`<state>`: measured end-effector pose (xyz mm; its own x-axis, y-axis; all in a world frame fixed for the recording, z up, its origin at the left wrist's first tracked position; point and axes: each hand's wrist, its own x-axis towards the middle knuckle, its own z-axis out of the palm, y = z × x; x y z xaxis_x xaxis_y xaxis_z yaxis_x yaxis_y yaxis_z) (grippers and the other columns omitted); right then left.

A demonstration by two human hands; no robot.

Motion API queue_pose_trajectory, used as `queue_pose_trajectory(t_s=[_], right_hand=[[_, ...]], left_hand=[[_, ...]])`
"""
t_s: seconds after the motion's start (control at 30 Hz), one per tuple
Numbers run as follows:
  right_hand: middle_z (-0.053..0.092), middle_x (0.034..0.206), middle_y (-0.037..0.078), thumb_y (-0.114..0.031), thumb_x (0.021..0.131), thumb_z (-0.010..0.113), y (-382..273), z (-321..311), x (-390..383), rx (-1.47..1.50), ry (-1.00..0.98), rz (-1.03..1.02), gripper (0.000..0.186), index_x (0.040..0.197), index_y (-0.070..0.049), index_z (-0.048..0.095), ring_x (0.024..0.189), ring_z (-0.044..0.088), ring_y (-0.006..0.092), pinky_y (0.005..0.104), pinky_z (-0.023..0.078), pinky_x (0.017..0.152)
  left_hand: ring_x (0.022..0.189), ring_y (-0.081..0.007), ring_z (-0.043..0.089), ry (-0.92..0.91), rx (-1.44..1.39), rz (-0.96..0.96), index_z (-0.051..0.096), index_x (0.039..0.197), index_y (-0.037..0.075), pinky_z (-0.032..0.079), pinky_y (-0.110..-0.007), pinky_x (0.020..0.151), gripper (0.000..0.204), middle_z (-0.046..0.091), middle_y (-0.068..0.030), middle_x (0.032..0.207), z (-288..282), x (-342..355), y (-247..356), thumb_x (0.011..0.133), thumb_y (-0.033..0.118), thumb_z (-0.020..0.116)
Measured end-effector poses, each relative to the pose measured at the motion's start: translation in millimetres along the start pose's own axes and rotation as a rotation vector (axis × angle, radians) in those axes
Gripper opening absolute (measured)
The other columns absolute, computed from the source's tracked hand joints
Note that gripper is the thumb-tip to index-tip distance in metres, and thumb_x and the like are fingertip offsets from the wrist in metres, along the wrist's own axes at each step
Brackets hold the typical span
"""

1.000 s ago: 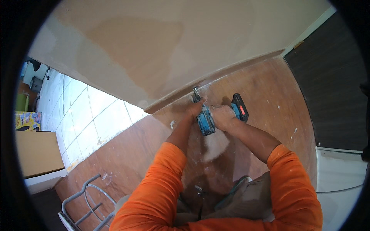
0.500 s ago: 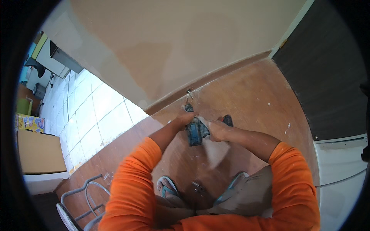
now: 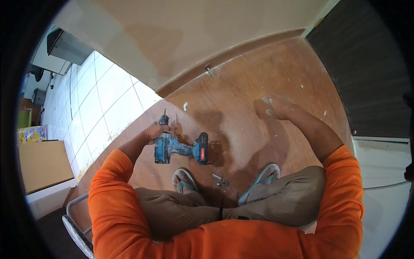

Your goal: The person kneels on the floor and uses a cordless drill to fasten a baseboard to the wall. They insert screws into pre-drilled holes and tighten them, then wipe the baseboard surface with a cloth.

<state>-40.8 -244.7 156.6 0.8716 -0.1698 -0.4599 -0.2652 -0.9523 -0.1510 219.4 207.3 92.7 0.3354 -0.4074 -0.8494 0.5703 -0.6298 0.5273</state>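
A blue and black cordless drill (image 3: 171, 147) is in my left hand (image 3: 157, 131), which is closed around its front end just behind the chuck. The bit points away toward the wall, and the battery end lies to the right. Off to the right, my right hand (image 3: 276, 108) is over the floor, loosely bent, dusty with white powder, and with nothing visible in it. Its fingertips are partly blurred. A small metal fitting (image 3: 208, 68) sticks out of the foot of the wall. Between my feet lie several small metal pieces, like bolts or anchors (image 3: 221, 180).
A brown baseboard (image 3: 241, 51) runs along the wall ahead. White floor tiles (image 3: 108, 93) begin at the left, beside a cardboard box (image 3: 45, 166). A metal-framed stool or chair (image 3: 77, 233) stands near left. At right is a dark door (image 3: 366, 82).
My right hand has let go of the drill and moved right. The left hand has brought the drill back from the wall and to the left, and the view has shifted.
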Motion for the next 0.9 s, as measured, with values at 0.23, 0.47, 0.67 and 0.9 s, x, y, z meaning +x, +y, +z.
queue_pose_trajectory(t_s=[0.23, 0.47, 0.67, 0.9], right_hand=[[0.067, 0.123, 0.021, -0.027, 0.086, 0.073, 20, 7, 2, -0.139, -0.116, 0.108, 0.044, 0.124, -0.007, 0.065, 0.116, 0.063, 0.0394, 0.0504, 0.051, 0.098], [0.068, 0.121, 0.02, -0.028, 0.087, 0.073, 0, 5, 2, -0.054, -0.141, 0.063, 0.041, 0.121, -0.007, 0.064, 0.117, 0.063, 0.0397, 0.0502, 0.05, 0.097], [0.068, 0.122, 0.021, -0.034, 0.091, 0.069, 8, 5, 3, -0.203, -0.251, 0.09, 0.044, 0.125, -0.007, 0.063, 0.117, 0.062, 0.0403, 0.0493, 0.05, 0.098], [0.065, 0.128, 0.023, -0.033, 0.092, 0.068, 16, 4, -9, -0.141, -0.187, 0.166, 0.051, 0.136, -0.009, 0.059, 0.12, 0.062, 0.0397, 0.0491, 0.048, 0.102]], left_hand=[[0.072, -0.025, 0.071, 0.072, 0.156, 0.012, 0.065, 0.096, -0.003, 0.062, -0.04, 0.066, 0.029, 0.07, -0.0114, 0.087, -64, 9, -19, 0.075, 0.011, 0.078], [0.079, -0.0249, 0.069, 0.149, 0.381, -0.008, 0.069, 0.1, -0.002, 0.06, -0.041, 0.072, 0.036, 0.069, -0.0112, 0.091, -78, 13, -26, 0.069, 0.015, 0.08], [0.083, -0.0236, 0.068, 0.086, 0.498, 0.073, 0.071, 0.101, -0.001, 0.059, -0.039, 0.077, 0.037, 0.069, -0.0106, 0.093, -92, 15, -37, 0.069, 0.017, 0.079], [0.085, -0.0236, 0.066, 0.278, 0.619, 0.132, 0.069, 0.102, 0.0, 0.055, -0.038, 0.078, 0.041, 0.069, -0.0111, 0.092, -81, 7, -32, 0.067, 0.019, 0.08]])
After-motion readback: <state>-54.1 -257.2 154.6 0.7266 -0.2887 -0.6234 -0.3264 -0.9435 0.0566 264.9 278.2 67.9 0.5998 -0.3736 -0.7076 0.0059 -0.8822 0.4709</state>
